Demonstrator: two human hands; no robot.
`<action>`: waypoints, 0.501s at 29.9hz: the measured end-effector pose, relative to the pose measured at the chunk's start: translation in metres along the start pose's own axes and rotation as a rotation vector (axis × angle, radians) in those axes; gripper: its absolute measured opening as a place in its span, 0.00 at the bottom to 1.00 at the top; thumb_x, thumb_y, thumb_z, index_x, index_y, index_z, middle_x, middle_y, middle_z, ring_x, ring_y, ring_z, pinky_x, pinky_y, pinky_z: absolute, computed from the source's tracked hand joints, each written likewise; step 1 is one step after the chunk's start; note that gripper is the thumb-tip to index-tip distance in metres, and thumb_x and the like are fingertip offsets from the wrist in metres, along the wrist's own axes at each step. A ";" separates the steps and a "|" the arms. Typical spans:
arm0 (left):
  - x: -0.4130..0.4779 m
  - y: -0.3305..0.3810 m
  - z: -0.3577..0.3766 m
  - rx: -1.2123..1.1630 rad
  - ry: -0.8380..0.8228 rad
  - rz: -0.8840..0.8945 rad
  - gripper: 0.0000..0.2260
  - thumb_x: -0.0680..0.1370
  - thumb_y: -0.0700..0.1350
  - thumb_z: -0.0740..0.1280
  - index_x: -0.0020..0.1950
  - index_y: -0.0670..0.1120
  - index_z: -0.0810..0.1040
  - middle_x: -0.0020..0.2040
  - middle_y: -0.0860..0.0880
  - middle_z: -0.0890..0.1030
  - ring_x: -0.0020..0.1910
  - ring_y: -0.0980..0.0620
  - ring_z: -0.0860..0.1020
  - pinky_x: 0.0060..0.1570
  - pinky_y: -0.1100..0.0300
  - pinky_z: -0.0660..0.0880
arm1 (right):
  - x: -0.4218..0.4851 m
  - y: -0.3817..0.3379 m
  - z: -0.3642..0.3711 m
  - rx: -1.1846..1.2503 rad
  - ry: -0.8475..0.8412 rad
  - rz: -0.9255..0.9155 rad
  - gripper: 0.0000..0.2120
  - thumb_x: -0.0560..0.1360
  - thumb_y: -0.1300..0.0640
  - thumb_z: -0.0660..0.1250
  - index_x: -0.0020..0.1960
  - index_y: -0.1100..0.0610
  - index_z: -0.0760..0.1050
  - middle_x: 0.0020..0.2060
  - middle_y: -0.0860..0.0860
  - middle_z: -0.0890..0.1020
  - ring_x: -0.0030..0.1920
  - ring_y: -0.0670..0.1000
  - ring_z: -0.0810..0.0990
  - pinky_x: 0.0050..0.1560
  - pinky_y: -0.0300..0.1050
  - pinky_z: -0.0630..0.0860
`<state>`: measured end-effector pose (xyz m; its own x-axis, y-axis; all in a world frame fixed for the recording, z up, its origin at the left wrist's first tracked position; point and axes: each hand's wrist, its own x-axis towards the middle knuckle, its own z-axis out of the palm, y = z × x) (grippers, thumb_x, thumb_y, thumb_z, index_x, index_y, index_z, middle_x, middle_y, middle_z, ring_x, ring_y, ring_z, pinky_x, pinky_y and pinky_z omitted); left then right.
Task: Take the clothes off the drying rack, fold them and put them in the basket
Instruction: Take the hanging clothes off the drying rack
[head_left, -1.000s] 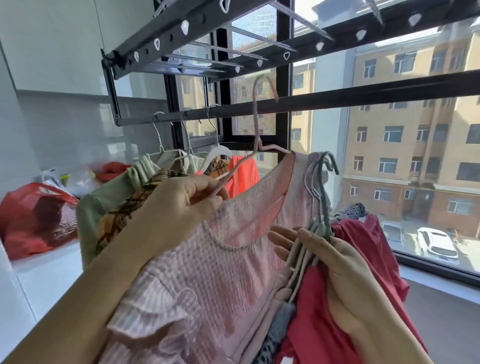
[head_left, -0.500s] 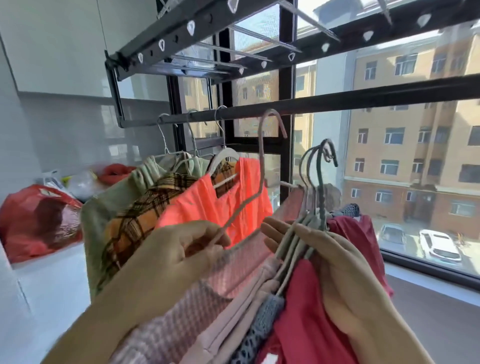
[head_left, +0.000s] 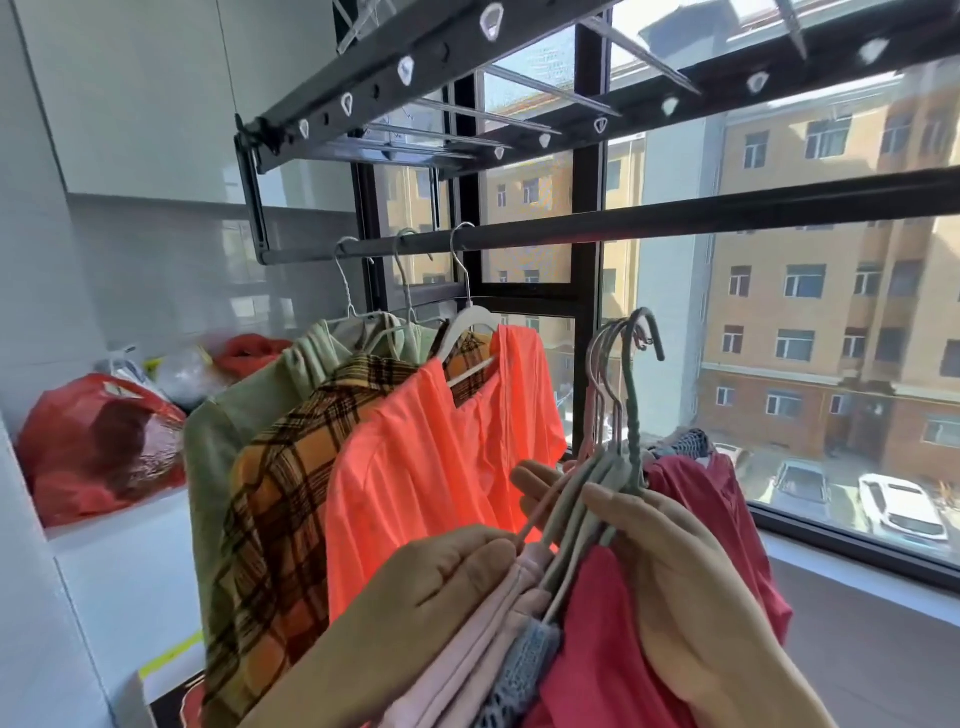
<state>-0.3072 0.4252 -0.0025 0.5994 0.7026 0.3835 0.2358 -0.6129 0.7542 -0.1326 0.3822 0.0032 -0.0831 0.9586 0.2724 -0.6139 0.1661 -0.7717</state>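
Pink garment (head_left: 488, 654), off the rail (head_left: 727, 215) and below its middle, looks soft, light, apt to slip; left hand (head_left: 431, 587) pinches its hanger arm (head_left: 540, 512), right hand (head_left: 696, 597) grips the bunched hangers (head_left: 630, 415), whose stiff necks give the surest hold.

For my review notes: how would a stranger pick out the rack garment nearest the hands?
Follow the dark rod toward its left end, where three garments hang. The rightmost is the neon coral top on a white hanger; its neighbours are a plaid shirt and a pale green top.
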 end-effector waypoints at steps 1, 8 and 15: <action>0.001 0.003 -0.002 0.004 -0.024 -0.015 0.20 0.67 0.67 0.56 0.53 0.62 0.77 0.49 0.55 0.83 0.49 0.58 0.80 0.49 0.66 0.74 | 0.000 0.000 -0.001 0.005 0.001 0.002 0.34 0.49 0.52 0.83 0.51 0.68 0.80 0.54 0.64 0.81 0.56 0.59 0.80 0.52 0.49 0.80; 0.061 0.015 -0.061 0.468 0.380 0.045 0.13 0.75 0.53 0.63 0.56 0.48 0.76 0.52 0.54 0.76 0.48 0.61 0.74 0.48 0.67 0.69 | 0.000 0.001 -0.006 -0.003 0.029 -0.012 0.32 0.51 0.53 0.82 0.50 0.69 0.80 0.53 0.64 0.81 0.56 0.59 0.80 0.54 0.49 0.79; 0.111 -0.010 -0.082 0.496 0.191 -0.293 0.12 0.79 0.45 0.62 0.61 0.44 0.72 0.56 0.41 0.79 0.50 0.45 0.77 0.51 0.53 0.72 | -0.004 0.007 -0.009 -0.007 0.049 0.021 0.33 0.49 0.54 0.82 0.49 0.70 0.80 0.52 0.66 0.81 0.55 0.60 0.80 0.46 0.47 0.81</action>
<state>-0.3055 0.5391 0.0763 0.3184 0.8920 0.3208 0.7265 -0.4470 0.5219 -0.1299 0.3813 -0.0087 -0.0568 0.9721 0.2277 -0.6067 0.1475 -0.7811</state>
